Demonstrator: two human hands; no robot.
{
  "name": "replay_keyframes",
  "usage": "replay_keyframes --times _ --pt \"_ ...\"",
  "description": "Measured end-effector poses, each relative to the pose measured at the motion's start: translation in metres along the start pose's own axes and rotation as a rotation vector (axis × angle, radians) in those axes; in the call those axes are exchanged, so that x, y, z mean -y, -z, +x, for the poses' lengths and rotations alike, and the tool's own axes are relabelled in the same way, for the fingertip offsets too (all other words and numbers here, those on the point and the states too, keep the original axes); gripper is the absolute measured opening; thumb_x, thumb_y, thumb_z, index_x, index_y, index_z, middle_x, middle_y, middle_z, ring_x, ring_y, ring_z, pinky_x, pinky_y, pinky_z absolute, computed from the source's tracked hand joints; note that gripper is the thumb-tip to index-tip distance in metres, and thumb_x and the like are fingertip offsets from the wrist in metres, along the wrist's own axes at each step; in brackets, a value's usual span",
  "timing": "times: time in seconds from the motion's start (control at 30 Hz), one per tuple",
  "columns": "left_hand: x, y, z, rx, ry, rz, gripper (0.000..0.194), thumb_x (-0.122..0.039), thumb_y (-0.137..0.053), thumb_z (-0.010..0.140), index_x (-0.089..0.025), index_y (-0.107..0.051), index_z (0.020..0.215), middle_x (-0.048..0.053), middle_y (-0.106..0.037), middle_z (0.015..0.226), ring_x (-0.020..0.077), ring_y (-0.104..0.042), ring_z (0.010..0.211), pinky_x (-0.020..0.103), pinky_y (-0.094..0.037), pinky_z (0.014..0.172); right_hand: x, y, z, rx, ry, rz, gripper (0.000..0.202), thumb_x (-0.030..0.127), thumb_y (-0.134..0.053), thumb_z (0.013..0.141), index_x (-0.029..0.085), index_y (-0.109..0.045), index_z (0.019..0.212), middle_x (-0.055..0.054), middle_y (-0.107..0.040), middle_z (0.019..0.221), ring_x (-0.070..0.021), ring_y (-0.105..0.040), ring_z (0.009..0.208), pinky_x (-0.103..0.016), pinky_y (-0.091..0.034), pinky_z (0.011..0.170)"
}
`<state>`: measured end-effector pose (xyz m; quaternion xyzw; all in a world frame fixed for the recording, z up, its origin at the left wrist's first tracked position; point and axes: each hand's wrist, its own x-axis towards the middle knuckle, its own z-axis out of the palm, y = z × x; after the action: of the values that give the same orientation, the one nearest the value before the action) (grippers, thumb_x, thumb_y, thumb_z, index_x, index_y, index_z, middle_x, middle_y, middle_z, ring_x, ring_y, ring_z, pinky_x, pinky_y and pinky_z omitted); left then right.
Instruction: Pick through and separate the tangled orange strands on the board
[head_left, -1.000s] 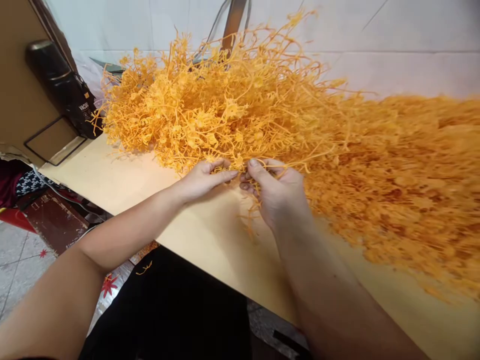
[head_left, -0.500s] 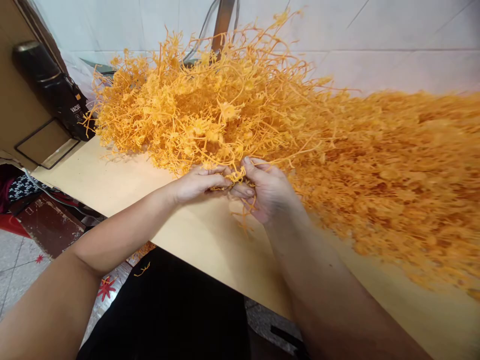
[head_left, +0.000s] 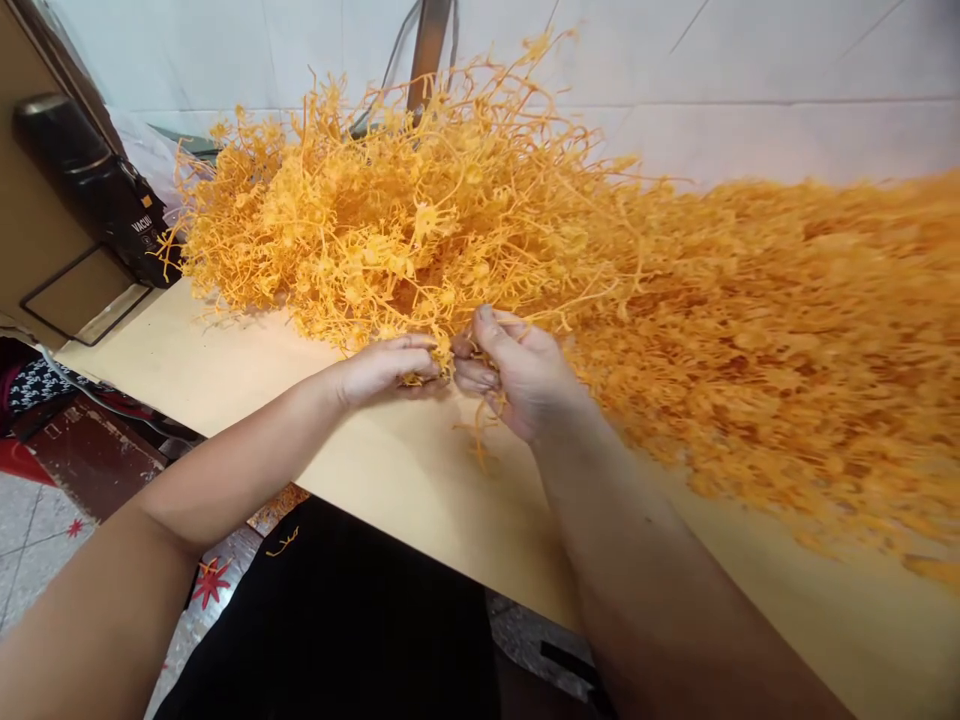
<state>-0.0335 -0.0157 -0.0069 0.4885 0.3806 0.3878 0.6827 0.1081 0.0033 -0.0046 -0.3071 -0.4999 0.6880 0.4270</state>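
A big heap of tangled orange-yellow plastic flower sprigs (head_left: 420,220) lies along the back of the table. At its front edge, my left hand (head_left: 386,368) is closed, with an orange sprig (head_left: 442,350) between thumb and fingers. Just to its right is my right hand (head_left: 525,375), its thumb raised and its fingers curled. Thin orange strands (head_left: 480,440) dangle below the right hand, seemingly from its curled fingers. Exactly how the right fingers grip them is partly hidden.
More orange pieces (head_left: 810,340) spread over the right side of the pale tabletop (head_left: 405,470). A black vacuum flask (head_left: 90,180) stands at the far left by a cardboard box (head_left: 30,220). Behind is a tiled wall (head_left: 675,60). Red star-shaped pieces (head_left: 211,582) lie below the table.
My hands have drawn slightly apart, and the right thumb has lifted from the sprig between them. The whole view has shifted a little, so the heap sits further left.
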Motion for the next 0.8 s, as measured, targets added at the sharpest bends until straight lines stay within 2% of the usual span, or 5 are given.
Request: replay_keyframes --times 0.1,0.23,0.33,0.6,0.8 --pt "0.000 0.000 0.000 0.123 -0.009 0.168 0.006 -0.016 -0.050 0.066 -0.013 -0.046 0.062 -0.004 -0.048 0.048 0.0037 -0.038 0.044 0.021 -0.025 0.048 0.002 -0.001 -0.002 -0.010 -0.068 -0.045 0.044 0.045 -0.074 0.057 0.020 -0.041 0.070 0.011 -0.035 0.046 -0.0003 -0.025 0.033 -0.016 -0.019 0.034" --pt "-0.001 -0.002 0.001 0.154 -0.003 0.236 0.004 -0.014 -0.053 0.071 -0.012 -0.051 0.068 -0.003 -0.051 0.053 0.0045 -0.044 0.051 0.021 -0.033 0.055 0.004 -0.001 -0.001 0.053 -0.190 -0.158 0.044 0.041 -0.077 0.054 0.019 -0.047 0.077 0.004 -0.053 0.054 -0.0085 -0.050 0.040 -0.021 -0.039 0.037" --pt "0.000 -0.003 0.003 0.130 0.001 0.270 0.008 -0.016 -0.059 0.070 -0.010 -0.055 0.072 -0.003 -0.054 0.056 0.0043 -0.047 0.055 0.021 -0.037 0.059 0.005 0.001 0.001 0.109 -0.179 -0.150 0.037 0.037 -0.076 0.056 0.018 -0.050 0.074 0.001 -0.058 0.058 -0.0133 -0.057 0.046 -0.027 -0.046 0.041" --pt "0.000 0.002 0.000 -0.069 -0.041 0.139 0.019 -0.025 -0.064 0.066 -0.012 -0.052 0.072 -0.004 -0.051 0.056 0.0026 -0.043 0.048 0.018 -0.026 0.047 0.012 0.004 -0.004 0.050 -0.061 -0.014 0.019 0.017 -0.068 0.058 0.016 -0.053 0.069 0.004 -0.050 0.061 -0.0030 -0.042 0.047 -0.017 -0.029 0.041" --pt "-0.004 0.002 -0.007 -0.011 -0.017 0.001 0.029 -0.036 -0.067 0.063 -0.014 -0.052 0.075 -0.003 -0.051 0.060 0.0048 -0.047 0.052 0.019 -0.024 0.045 0.008 0.002 -0.008 0.080 0.007 -0.107 0.021 0.015 -0.069 0.059 0.017 -0.052 0.072 0.006 -0.046 0.058 -0.0037 -0.040 0.048 -0.019 -0.031 0.046"
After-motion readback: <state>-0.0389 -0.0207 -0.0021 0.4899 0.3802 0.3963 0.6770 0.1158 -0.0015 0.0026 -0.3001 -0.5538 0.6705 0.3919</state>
